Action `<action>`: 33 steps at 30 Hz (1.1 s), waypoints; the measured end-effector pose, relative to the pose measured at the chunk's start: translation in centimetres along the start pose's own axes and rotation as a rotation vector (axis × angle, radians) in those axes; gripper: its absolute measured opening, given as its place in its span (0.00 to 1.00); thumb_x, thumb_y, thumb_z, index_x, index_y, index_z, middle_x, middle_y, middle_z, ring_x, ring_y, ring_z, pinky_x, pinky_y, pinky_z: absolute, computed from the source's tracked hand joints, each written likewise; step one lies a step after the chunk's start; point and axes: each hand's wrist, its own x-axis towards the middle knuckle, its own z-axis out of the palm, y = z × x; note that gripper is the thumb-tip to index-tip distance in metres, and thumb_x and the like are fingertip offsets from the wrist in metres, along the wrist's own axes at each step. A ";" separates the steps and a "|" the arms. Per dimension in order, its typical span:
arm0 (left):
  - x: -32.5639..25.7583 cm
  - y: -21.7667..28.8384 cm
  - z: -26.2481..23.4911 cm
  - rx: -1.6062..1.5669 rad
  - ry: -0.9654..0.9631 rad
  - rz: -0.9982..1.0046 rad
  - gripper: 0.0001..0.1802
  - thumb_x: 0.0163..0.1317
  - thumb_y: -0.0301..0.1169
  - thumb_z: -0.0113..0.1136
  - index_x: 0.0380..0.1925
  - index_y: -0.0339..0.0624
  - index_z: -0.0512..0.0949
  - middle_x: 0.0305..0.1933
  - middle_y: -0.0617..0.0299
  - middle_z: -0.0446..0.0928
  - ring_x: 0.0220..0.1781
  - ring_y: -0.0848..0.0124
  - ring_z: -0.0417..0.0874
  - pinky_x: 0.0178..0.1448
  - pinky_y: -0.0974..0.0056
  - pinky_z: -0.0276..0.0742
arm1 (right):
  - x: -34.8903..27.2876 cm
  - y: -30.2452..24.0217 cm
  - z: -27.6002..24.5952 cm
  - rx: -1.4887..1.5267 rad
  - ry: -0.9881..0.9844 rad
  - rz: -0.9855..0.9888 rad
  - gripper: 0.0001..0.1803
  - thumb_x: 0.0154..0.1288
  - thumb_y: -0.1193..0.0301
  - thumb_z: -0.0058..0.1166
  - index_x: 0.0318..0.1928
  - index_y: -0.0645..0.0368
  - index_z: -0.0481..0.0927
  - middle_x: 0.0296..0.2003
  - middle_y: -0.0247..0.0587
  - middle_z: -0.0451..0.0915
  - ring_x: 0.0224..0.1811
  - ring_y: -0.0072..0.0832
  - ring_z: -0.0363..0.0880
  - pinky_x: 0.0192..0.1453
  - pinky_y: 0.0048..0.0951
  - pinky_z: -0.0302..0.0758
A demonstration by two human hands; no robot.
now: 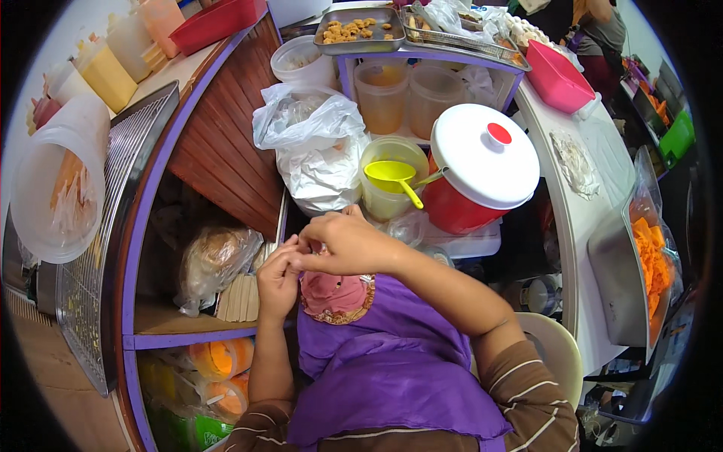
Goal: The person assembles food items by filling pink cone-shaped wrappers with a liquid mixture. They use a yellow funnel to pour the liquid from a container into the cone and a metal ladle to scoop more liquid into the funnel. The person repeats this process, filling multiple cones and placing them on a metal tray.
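Observation:
Both my hands meet in front of the purple apron (pixel 392 361). My left hand (pixel 279 273) is closed, its fingertips pinched against my right hand. Reaching across from the right, my right hand (pixel 348 245) is also closed, its back toward me. Whatever the fingers hold, if anything, is hidden behind them. Just below the hands, a round pink patch (pixel 335 297) with a brown frilled edge shows on the apron. Beyond them stands a clear tub (pixel 395 207) with a yellow-green strainer (pixel 392 173) in it. Left of this tub is a white plastic bag (pixel 316 169).
A red drink cooler (pixel 459 215) with a white lid stands ahead on the right. Farther back, a metal tray (pixel 354 45) holds fried pieces. Bagged bread (pixel 218 260) sits on the left shelf. A steel pan (pixel 617 271) of orange shreds stands on the right counter.

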 end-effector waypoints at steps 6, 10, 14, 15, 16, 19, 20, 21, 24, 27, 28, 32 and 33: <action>-2.0 -1.8 0.9 -0.391 -0.171 -0.289 0.06 0.60 0.25 0.50 0.26 0.36 0.73 0.32 0.60 0.76 0.39 0.71 0.76 0.55 0.65 0.66 | -2.7 5.7 5.8 0.399 0.167 -0.157 0.12 0.44 0.69 0.61 0.31 0.57 0.74 0.33 0.39 0.75 0.40 0.37 0.73 0.42 0.34 0.65; -2.6 -3.7 2.1 -0.490 -0.200 -0.307 0.06 0.60 0.24 0.50 0.25 0.35 0.72 0.29 0.64 0.73 0.35 0.76 0.72 0.46 0.70 0.68 | -3.6 7.5 8.0 0.402 0.263 -0.164 0.12 0.45 0.71 0.60 0.31 0.58 0.72 0.34 0.40 0.73 0.40 0.37 0.73 0.44 0.33 0.67; -2.8 -4.3 2.6 -0.508 -0.193 -0.351 0.06 0.61 0.25 0.50 0.26 0.37 0.72 0.29 0.65 0.73 0.35 0.78 0.72 0.44 0.72 0.67 | -3.8 8.2 9.3 0.476 0.302 -0.128 0.12 0.46 0.71 0.60 0.31 0.58 0.72 0.37 0.40 0.71 0.41 0.37 0.72 0.45 0.31 0.68; -2.9 -4.4 2.8 -0.530 -0.178 -0.354 0.06 0.61 0.26 0.50 0.26 0.37 0.72 0.30 0.65 0.73 0.35 0.78 0.72 0.45 0.72 0.67 | -3.9 8.2 9.4 0.480 0.308 -0.110 0.11 0.46 0.71 0.60 0.31 0.57 0.72 0.38 0.40 0.71 0.42 0.37 0.71 0.45 0.31 0.68; -3.0 -4.6 3.0 -0.551 -0.163 -0.357 0.06 0.61 0.26 0.49 0.26 0.37 0.73 0.30 0.66 0.73 0.35 0.78 0.72 0.45 0.72 0.67 | -4.0 8.2 9.5 0.485 0.314 -0.091 0.11 0.46 0.71 0.59 0.31 0.57 0.72 0.38 0.40 0.71 0.42 0.37 0.71 0.45 0.31 0.68; -3.6 -5.6 3.1 -0.579 -0.178 -0.381 0.07 0.61 0.29 0.50 0.30 0.37 0.74 0.36 0.63 0.74 0.40 0.76 0.72 0.48 0.71 0.67 | -4.2 8.0 9.7 0.473 0.323 -0.050 0.10 0.47 0.71 0.58 0.31 0.57 0.72 0.40 0.40 0.70 0.44 0.37 0.70 0.47 0.32 0.66; -3.5 -5.8 2.8 -0.577 -0.185 -0.387 0.07 0.61 0.30 0.51 0.31 0.37 0.74 0.38 0.62 0.74 0.42 0.75 0.72 0.50 0.70 0.66 | -3.9 8.0 9.7 0.465 0.325 -0.055 0.10 0.47 0.71 0.58 0.31 0.57 0.72 0.40 0.40 0.70 0.45 0.37 0.69 0.48 0.33 0.66; -3.5 -5.7 3.2 -0.610 -0.140 -0.388 0.07 0.62 0.28 0.49 0.31 0.37 0.74 0.36 0.64 0.74 0.41 0.77 0.72 0.49 0.71 0.66 | -3.8 7.9 9.7 0.426 0.342 -0.050 0.10 0.48 0.71 0.57 0.31 0.58 0.72 0.40 0.40 0.70 0.46 0.37 0.69 0.48 0.33 0.65; -3.4 -5.2 4.5 -0.578 -0.085 -0.393 0.07 0.64 0.30 0.47 0.31 0.39 0.73 0.34 0.68 0.72 0.40 0.80 0.69 0.48 0.73 0.65 | -3.9 7.7 9.4 0.331 0.371 -0.038 0.09 0.49 0.70 0.56 0.31 0.59 0.72 0.41 0.41 0.71 0.48 0.38 0.68 0.51 0.34 0.63; -3.5 -5.2 5.5 -0.577 -0.034 -0.447 0.09 0.65 0.31 0.46 0.32 0.39 0.72 0.35 0.67 0.71 0.40 0.79 0.69 0.46 0.74 0.65 | -4.3 7.1 8.9 0.220 0.375 -0.003 0.09 0.50 0.72 0.53 0.33 0.61 0.72 0.44 0.41 0.72 0.55 0.41 0.65 0.54 0.38 0.59; -3.5 -5.1 5.6 -0.537 -0.029 -0.432 0.09 0.65 0.31 0.44 0.33 0.38 0.72 0.36 0.67 0.71 0.40 0.79 0.69 0.47 0.73 0.65 | -4.2 6.6 8.9 0.165 0.382 0.012 0.09 0.51 0.72 0.52 0.34 0.60 0.72 0.45 0.40 0.72 0.56 0.41 0.64 0.54 0.39 0.58; -3.9 -5.0 6.5 -0.336 0.126 -0.344 0.10 0.63 0.27 0.43 0.34 0.33 0.73 0.43 0.55 0.73 0.47 0.69 0.72 0.53 0.67 0.65 | -4.4 5.6 9.9 -0.025 0.447 0.050 0.10 0.53 0.73 0.49 0.38 0.56 0.72 0.47 0.37 0.72 0.61 0.37 0.61 0.55 0.43 0.53; -3.8 -4.7 6.3 -0.390 0.140 -0.421 0.11 0.63 0.26 0.43 0.34 0.31 0.74 0.48 0.50 0.71 0.52 0.66 0.71 0.57 0.66 0.63 | -4.3 5.4 9.9 -0.047 0.459 0.054 0.09 0.54 0.72 0.49 0.38 0.56 0.72 0.48 0.37 0.71 0.61 0.37 0.61 0.55 0.44 0.53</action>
